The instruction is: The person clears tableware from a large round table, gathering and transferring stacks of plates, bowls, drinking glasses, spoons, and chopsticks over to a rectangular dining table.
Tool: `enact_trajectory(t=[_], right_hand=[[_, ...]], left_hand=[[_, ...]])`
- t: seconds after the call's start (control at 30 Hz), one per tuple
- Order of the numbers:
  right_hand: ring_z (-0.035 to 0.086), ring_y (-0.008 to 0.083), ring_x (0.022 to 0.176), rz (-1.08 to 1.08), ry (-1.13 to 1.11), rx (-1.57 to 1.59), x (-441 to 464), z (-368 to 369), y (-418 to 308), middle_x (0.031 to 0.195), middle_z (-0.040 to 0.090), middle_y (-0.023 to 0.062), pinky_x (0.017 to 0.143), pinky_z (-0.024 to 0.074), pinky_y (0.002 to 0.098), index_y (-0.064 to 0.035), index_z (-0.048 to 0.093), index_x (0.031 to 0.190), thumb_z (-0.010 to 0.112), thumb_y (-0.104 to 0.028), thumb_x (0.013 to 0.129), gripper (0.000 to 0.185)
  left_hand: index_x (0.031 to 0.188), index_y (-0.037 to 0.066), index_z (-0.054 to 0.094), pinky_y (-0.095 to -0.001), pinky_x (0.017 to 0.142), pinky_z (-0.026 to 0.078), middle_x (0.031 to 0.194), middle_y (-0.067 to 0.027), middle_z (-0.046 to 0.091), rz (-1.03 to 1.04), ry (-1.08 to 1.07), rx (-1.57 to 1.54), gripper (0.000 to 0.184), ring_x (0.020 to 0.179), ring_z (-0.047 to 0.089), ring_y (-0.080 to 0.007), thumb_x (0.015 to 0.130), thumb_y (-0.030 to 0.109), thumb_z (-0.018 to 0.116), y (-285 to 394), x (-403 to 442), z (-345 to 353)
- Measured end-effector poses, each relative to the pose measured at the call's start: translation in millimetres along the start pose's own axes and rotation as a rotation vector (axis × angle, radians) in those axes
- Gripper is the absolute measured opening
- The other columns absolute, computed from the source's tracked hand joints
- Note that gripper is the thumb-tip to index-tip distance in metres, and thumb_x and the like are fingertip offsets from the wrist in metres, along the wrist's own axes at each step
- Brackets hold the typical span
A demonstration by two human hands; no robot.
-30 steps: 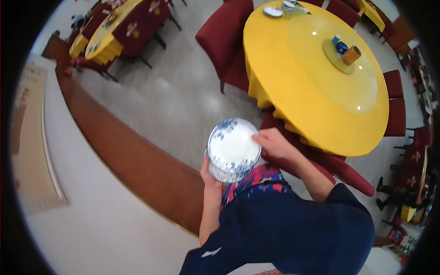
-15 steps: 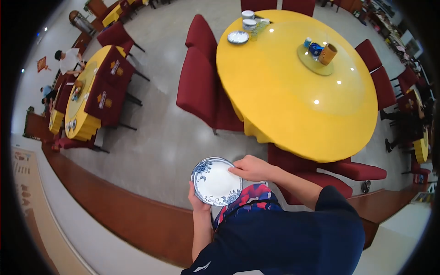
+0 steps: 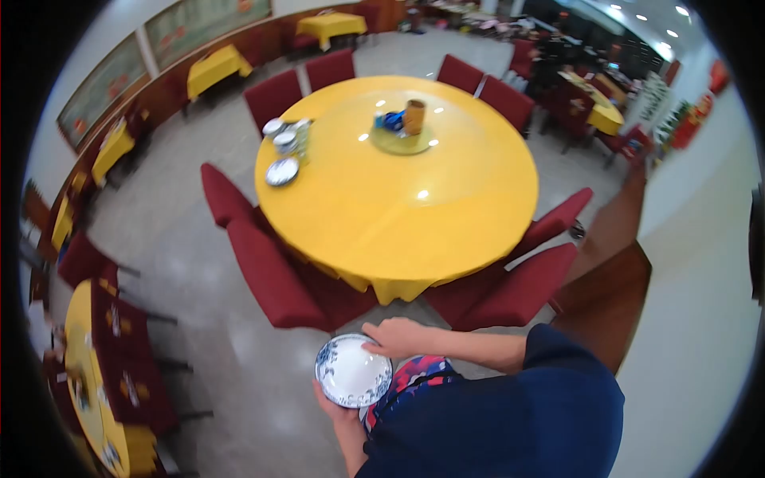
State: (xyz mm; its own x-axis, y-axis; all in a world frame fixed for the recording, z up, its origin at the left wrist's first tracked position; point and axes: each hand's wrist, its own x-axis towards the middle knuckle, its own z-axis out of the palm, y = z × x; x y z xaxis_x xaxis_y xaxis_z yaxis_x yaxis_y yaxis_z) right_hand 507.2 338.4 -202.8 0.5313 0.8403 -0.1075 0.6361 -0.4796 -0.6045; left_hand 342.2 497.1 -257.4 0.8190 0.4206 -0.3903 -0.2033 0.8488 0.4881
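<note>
A white plate [image 3: 355,373] with blue flowers round its rim is held in front of my body, its face turned up. My left hand [image 3: 338,411] supports it from below at the near left edge, most of its fingers hidden underneath. On the far right edge, my right hand [image 3: 398,338] grips the rim with the fingers bent. Whether more plates lie under this one, I cannot tell.
A large round table [image 3: 382,239] with a yellow cloth stands ahead, red chairs [image 3: 275,275] around it. Dishes [image 3: 282,172] sit at its left edge. A wooden holder [image 3: 413,117] and a blue item [image 3: 390,120] stand on the centre disc. Another table [image 3: 84,350] is at left.
My view has swung to the right, so the round table is more central and the side table sits lower left. Both hands still hold the plate.
</note>
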Motion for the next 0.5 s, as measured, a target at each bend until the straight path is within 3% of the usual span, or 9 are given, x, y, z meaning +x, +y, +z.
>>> enact_trajectory(t=[0.03, 0.07, 0.2, 0.3, 0.5], right_hand=[[0.061, 0.0469, 0.070, 0.013, 0.007, 0.132, -3.6, -11.0, -3.6, 0.071, 0.063, 0.0263, 0.066, 0.0481, 0.0546, -0.0050, 0.048, 0.118, 0.045, -0.041, 0.096, 0.043], [0.063, 0.0458, 0.078, 0.067, -0.080, 0.211, -9.2, -25.7, -14.1, 0.084, 0.064, 0.0287, 0.072, 0.0488, 0.0535, -0.0027, 0.043, 0.121, 0.043, -0.038, 0.096, 0.043], [0.064, 0.0412, 0.094, 0.209, -0.037, 0.515, -22.5, -32.4, -35.5, 0.103, 0.064, 0.0281, 0.082, 0.0495, 0.0471, -0.0047, 0.041, 0.130, 0.041, -0.032, 0.098, 0.042], [0.065, 0.0395, 0.093, 0.271, -0.065, 0.591, -26.8, -73.9, -49.4, 0.104, 0.064, 0.0266, 0.083, 0.0499, 0.0458, -0.0047, 0.041, 0.130, 0.042, -0.032, 0.098, 0.042], [0.065, 0.0384, 0.092, 0.238, 0.090, 0.543, -14.6, -66.3, -66.3, 0.102, 0.065, 0.0255, 0.081, 0.0506, 0.0433, -0.0035, 0.043, 0.129, 0.043, -0.034, 0.098, 0.044]], left_hand=[[0.135, 0.003, 0.046, -0.0453, 0.101, 0.044, 0.134, -0.0163, 0.053, -0.017, -0.035, 0.035, 0.061, 0.119, 0.054, -0.0324, 0.098, 0.049, 0.033, 5.1, -0.9, 14.0], [0.135, 0.003, 0.046, -0.0454, 0.100, 0.045, 0.133, -0.0164, 0.053, -0.026, -0.062, 0.069, 0.059, 0.118, 0.054, -0.0325, 0.097, 0.047, 0.034, 11.4, -3.3, 27.6], [0.133, 0.003, 0.048, -0.0456, 0.099, 0.046, 0.132, -0.0162, 0.054, -0.118, -0.063, 0.098, 0.056, 0.117, 0.055, -0.0325, 0.095, 0.042, 0.036, 34.7, -24.5, 63.8], [0.131, 0.002, 0.048, -0.0448, 0.099, 0.046, 0.130, -0.0165, 0.055, -0.126, -0.096, 0.122, 0.056, 0.116, 0.056, -0.0322, 0.094, 0.042, 0.037, 41.7, -23.2, 98.9], [0.130, 0.002, 0.049, -0.0438, 0.096, 0.048, 0.128, -0.0151, 0.056, -0.194, -0.049, 0.042, 0.055, 0.115, 0.057, -0.0313, 0.093, 0.041, 0.038, 61.5, -11.0, 98.5]])
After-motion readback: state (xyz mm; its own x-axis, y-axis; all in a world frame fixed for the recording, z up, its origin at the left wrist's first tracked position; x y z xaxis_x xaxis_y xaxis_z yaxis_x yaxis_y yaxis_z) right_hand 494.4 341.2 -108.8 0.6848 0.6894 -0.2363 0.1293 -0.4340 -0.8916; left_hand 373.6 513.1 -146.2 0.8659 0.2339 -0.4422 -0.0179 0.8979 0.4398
